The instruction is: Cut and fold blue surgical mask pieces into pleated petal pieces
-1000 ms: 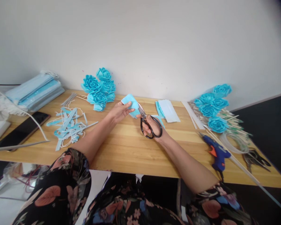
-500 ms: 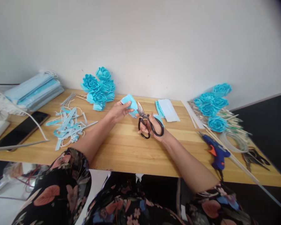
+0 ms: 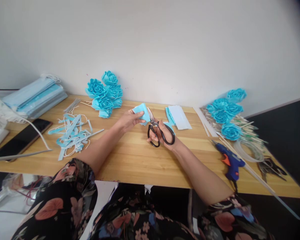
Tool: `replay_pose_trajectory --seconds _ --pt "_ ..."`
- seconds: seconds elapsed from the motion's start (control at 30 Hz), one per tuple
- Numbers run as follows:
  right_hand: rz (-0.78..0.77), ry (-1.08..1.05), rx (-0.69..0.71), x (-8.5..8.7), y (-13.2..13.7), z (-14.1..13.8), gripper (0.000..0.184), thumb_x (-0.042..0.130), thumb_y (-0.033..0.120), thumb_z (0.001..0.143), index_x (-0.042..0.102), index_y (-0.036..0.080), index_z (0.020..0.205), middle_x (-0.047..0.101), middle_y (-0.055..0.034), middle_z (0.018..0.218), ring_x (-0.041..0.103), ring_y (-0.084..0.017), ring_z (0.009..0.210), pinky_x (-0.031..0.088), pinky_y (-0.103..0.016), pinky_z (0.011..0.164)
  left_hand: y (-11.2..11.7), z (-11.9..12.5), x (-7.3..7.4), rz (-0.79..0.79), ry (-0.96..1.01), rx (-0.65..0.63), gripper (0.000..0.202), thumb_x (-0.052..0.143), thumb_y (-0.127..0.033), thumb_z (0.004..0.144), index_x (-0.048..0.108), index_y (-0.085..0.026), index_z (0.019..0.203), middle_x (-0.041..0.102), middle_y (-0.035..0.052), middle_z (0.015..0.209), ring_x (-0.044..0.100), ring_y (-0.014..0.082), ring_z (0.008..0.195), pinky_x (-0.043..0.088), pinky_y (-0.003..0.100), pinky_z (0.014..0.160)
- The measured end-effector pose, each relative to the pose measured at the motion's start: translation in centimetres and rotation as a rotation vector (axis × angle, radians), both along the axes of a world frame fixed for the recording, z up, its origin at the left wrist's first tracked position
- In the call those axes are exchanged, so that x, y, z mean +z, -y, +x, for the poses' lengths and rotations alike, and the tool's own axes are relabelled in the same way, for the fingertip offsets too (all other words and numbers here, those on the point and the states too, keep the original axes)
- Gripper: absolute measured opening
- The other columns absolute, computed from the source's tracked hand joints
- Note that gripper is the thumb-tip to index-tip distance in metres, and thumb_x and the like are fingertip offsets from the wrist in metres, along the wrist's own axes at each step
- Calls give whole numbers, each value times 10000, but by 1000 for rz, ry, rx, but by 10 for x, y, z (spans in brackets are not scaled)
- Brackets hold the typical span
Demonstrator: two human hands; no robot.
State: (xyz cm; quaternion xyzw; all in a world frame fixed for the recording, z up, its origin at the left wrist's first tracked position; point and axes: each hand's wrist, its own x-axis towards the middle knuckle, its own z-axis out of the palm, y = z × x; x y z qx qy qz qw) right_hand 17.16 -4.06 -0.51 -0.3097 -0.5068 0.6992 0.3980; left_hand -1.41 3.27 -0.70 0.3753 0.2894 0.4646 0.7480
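Observation:
Between the thumb and fingers of my left hand (image 3: 130,120) is a folded piece of light blue mask fabric (image 3: 143,111). My right hand (image 3: 162,135) has its fingers through the black handles of a pair of scissors (image 3: 153,122). The blades point up and away, right at the fabric's right edge; whether they touch it I cannot tell. Just right of the scissors lie white and blue fabric pieces (image 3: 181,117) on the wooden table (image 3: 140,163), with a small blue scrap partly hidden by my right hand.
Blue fabric roses (image 3: 106,95) stand at back left, more roses (image 3: 225,110) at right. A pile of blue strips (image 3: 72,135), a phone (image 3: 22,140) and stacked face masks (image 3: 35,95) are on the left. A blue glue gun (image 3: 230,160) and pliers-like tool (image 3: 271,168) lie at right.
The blue fabric has turned in my left hand, and its edge now sits closer to the scissor blades. My left fingers have shifted on it. The right hand has barely moved.

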Motion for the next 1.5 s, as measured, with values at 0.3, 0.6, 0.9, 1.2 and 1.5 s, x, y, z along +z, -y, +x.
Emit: replay_pose_trajectory --seconds 0.3,0.6,0.9,1.2,1.5 --pt "12 -47 -78 -4 0 -3 746 563 752 809 539 223 1334 494 84 578 365 -70 430 588 -320 638 4 5 4 -47 27 17 207 819 -108 714 730 -95 900 750 39 795 701 127 647 602 204 584" --pt "31 -22 -144 -3 1 -6 788 575 767 786 557 193 1325 457 95 532 333 -67 391 581 -293 547 3 4 3 -34 8 0 196 812 -132 734 726 -99 908 756 50 811 700 122 653 593 194 607" --pt "61 2 -169 -1 1 -5 814 594 747 788 540 180 1370 448 105 516 319 -57 364 558 -263 483 2 2 4 -24 19 -16 237 842 -150 700 728 -91 899 760 52 815 704 118 655 601 175 601" --pt "110 9 -190 0 2 -3 793 617 676 827 472 185 1432 462 115 501 331 -53 341 526 -224 432 0 1 2 -22 27 -22 217 836 -152 714 715 -97 886 753 38 786 702 109 638 595 159 591" --pt "109 24 -110 -3 -2 0 757 515 719 869 480 195 1415 442 107 535 330 -53 381 577 -262 559 -3 -1 2 49 -10 27 315 872 -299 686 710 -84 849 744 44 757 691 121 633 590 195 564"
